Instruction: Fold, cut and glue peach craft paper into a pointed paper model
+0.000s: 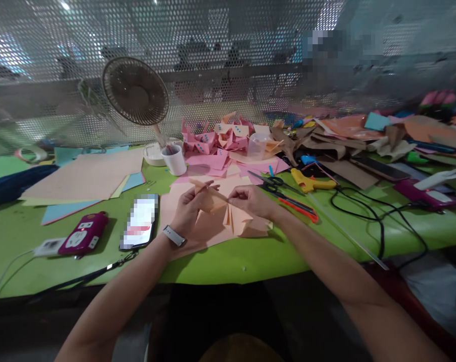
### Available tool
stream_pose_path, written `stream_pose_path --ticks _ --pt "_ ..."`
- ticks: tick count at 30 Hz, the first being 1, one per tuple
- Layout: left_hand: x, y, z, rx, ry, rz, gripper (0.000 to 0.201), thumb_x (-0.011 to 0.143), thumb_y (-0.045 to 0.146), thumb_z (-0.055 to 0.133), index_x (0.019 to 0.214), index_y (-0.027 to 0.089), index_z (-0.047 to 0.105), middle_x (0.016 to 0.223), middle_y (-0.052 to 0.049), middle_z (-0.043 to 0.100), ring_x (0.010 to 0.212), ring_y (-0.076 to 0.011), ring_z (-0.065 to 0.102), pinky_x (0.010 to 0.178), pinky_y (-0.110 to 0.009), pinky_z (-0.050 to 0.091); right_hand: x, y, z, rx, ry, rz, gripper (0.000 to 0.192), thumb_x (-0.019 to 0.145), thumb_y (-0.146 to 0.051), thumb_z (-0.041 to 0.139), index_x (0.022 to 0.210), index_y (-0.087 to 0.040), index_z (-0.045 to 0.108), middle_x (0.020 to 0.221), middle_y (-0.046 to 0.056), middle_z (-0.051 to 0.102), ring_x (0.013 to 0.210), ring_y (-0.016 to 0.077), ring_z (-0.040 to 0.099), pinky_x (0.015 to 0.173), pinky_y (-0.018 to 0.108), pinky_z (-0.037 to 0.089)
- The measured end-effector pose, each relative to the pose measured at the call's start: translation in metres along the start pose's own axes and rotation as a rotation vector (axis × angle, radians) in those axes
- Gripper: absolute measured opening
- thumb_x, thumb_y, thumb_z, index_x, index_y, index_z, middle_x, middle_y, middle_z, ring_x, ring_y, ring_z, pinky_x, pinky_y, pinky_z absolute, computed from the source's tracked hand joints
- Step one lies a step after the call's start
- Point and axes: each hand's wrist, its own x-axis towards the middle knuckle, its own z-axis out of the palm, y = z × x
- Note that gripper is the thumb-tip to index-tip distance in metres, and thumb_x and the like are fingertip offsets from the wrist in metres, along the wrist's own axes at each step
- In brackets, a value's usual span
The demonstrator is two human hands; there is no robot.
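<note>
1. Both forearms reach in from the near edge of the green counter (228, 261); the left wrist wears a watch with a pale strap (174, 236).
2. Left hand (188, 208) has its fingers closed on a folded peach paper piece (212, 198), pinching its left end just above the counter.
3. Right hand (252, 198) has its fingers closed on the right end of that same piece, so the paper spans between the two hands.
4. Under the hands lie loose peach sheets (235, 223), some creased, flat on the counter.
5. Left of the hands a smartphone (140, 222) lies face up, and beside it a magenta device (84, 234) sits plugged into a white adapter.
6. Right of the hands lie black-handled scissors (271, 182), a red-handled cutter (299, 207), and a yellow glue gun (310, 182) with a black cable.
7. Farther back stand a white cup (174, 160), a small desk fan (135, 90), and a heap of pink folded paper shapes (216, 141).
</note>
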Motion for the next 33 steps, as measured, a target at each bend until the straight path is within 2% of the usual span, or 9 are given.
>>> stream_pose_path --ticks 4,6,9,11,15,18,22,26,33 --pt "0.001 0.004 -0.001 -0.050 -0.076 -0.017 0.042 0.077 0.026 0.066 0.118 0.018 0.068 0.125 -0.010 0.068 0.118 -0.0261 0.060 0.094 -0.035 0.048 0.008 0.011 -0.009 -0.003 0.049 -0.049 0.026 0.077 -0.041 0.064 0.081 -0.016 0.071 0.070 0.003 0.067 0.061 0.0134 0.055 0.057 0.025 0.039" --pt "0.002 0.007 -0.002 -0.106 -0.109 -0.028 0.049 0.075 0.027 0.060 0.123 0.020 0.065 0.125 -0.008 0.068 0.119 -0.0267 0.058 0.094 -0.037 0.048 0.009 0.014 -0.015 -0.052 0.088 -0.110 0.026 0.079 -0.041 0.064 0.083 -0.017 0.073 0.075 0.004 0.070 0.068 0.0153 0.059 0.063 0.027 0.042" --pt "0.004 0.011 -0.003 -0.149 -0.062 -0.038 0.046 0.082 0.047 0.052 0.112 0.018 0.072 0.115 -0.009 0.072 0.116 -0.0284 0.060 0.093 -0.040 0.049 0.007 0.011 -0.023 -0.163 0.151 -0.190 0.024 0.083 -0.039 0.064 0.085 -0.018 0.075 0.080 0.005 0.073 0.073 0.0167 0.062 0.069 0.029 0.044" --pt "0.005 0.011 -0.004 -0.095 -0.006 -0.033 0.052 0.085 0.059 0.049 0.102 0.017 0.074 0.111 -0.011 0.073 0.110 -0.0281 0.063 0.090 -0.039 0.051 0.005 0.008 -0.026 -0.199 0.139 -0.216 0.024 0.084 -0.039 0.065 0.086 -0.018 0.076 0.082 0.005 0.074 0.074 0.0174 0.063 0.070 0.030 0.045" --pt "0.004 0.008 -0.005 0.161 -0.050 -0.029 0.044 0.079 0.054 0.068 0.103 0.018 0.075 0.106 -0.010 0.074 0.094 -0.0230 0.067 0.079 -0.033 0.053 0.004 0.007 -0.029 -0.224 0.054 -0.245 0.026 0.084 -0.041 0.066 0.088 -0.018 0.077 0.082 0.005 0.075 0.075 0.0182 0.065 0.069 0.029 0.046" --pt "0.003 0.006 -0.006 0.306 -0.093 -0.024 0.038 0.077 0.048 0.074 0.101 0.018 0.077 0.098 -0.008 0.075 0.088 -0.0196 0.067 0.080 -0.031 0.053 0.005 0.008 -0.031 -0.265 0.072 -0.259 0.023 0.085 -0.038 0.065 0.087 -0.018 0.078 0.081 0.005 0.076 0.075 0.0181 0.065 0.068 0.029 0.045" --pt "0.002 0.008 -0.006 0.431 -0.096 0.058 0.035 0.075 0.045 0.077 0.100 0.020 0.078 0.097 -0.008 0.076 0.087 -0.0193 0.067 0.080 -0.031 0.053 0.005 0.008 -0.035 -0.290 0.101 -0.266 0.018 0.085 -0.033 0.065 0.085 -0.020 0.078 0.080 0.004 0.076 0.074 0.0177 0.066 0.068 0.028 0.045" --pt "0.001 0.009 -0.006 0.481 -0.084 0.084 0.036 0.071 0.045 0.080 0.098 0.021 0.079 0.094 -0.009 0.078 0.082 -0.0197 0.069 0.074 -0.032 0.055 0.004 0.006 -0.041 -0.301 0.088 -0.276 0.018 0.084 -0.034 0.066 0.086 -0.021 0.078 0.084 0.004 0.076 0.078 0.0188 0.068 0.071 0.029 0.047" --pt "0.001 0.007 -0.006 0.430 -0.025 0.142 0.031 0.069 0.041 0.082 0.091 0.020 0.080 0.097 -0.009 0.077 0.082 -0.0201 0.071 0.075 -0.031 0.058 0.004 0.009 -0.040 -0.199 0.047 -0.288 0.027 0.083 -0.045 0.067 0.086 -0.021 0.078 0.084 0.005 0.077 0.078 0.0193 0.069 0.071 0.029 0.049"
